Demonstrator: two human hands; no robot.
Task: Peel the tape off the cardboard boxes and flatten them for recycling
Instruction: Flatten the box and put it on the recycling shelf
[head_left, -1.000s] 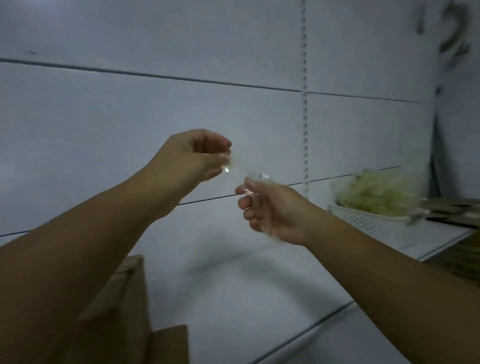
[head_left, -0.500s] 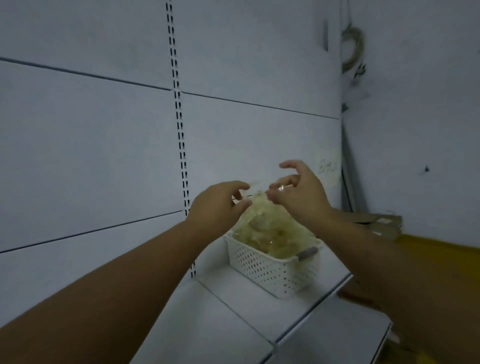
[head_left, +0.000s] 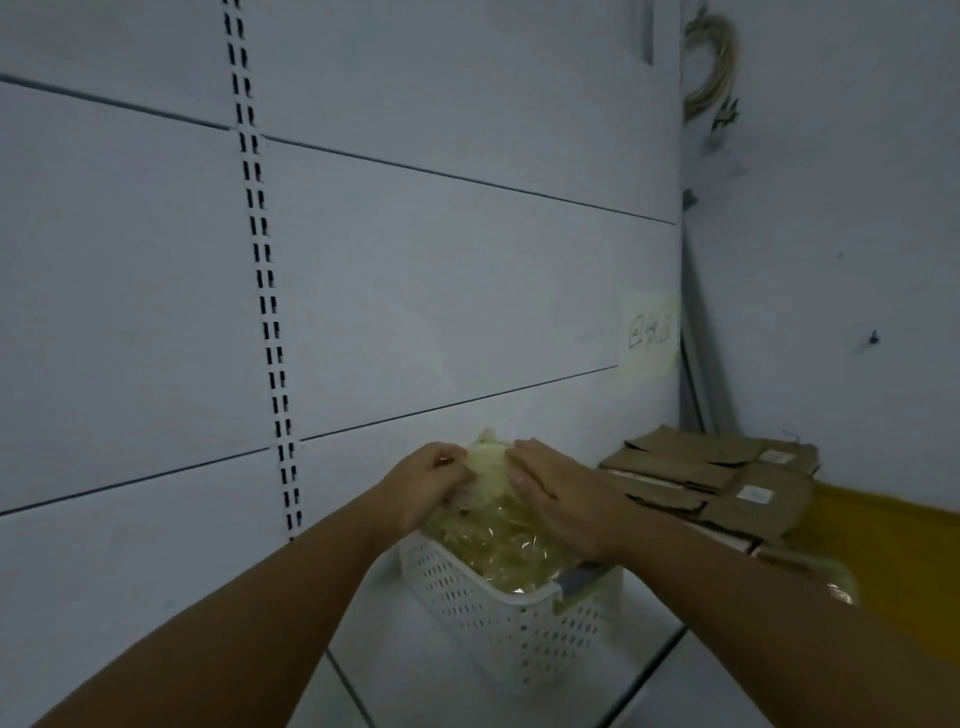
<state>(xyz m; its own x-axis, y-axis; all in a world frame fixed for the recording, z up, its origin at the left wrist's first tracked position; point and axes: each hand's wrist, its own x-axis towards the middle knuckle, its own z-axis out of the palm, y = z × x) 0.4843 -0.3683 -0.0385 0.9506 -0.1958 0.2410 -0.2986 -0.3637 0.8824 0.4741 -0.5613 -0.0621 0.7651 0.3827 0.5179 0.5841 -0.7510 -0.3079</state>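
A white perforated basket (head_left: 498, 618) stands on the grey shelf, heaped with a wad of crumpled clear tape (head_left: 498, 540). My left hand (head_left: 426, 483) is curled on the left side of the wad's top. My right hand (head_left: 556, 493) lies flat, palm down, on its right side. Both hands press against the tape. The strip I held is lost among the heap. A stack of flattened cardboard boxes (head_left: 711, 478) lies to the right of the basket, in the corner.
The white shelf back panel with a slotted upright (head_left: 270, 322) rises behind the basket. A paper label (head_left: 649, 338) is stuck near the corner. A coil of cord (head_left: 709, 62) hangs high on the right wall. Yellow floor (head_left: 883, 535) shows at the right.
My view swung right and down to the basket. Both hands moved from holding a tape strip in the air down onto the tape heap in the basket.
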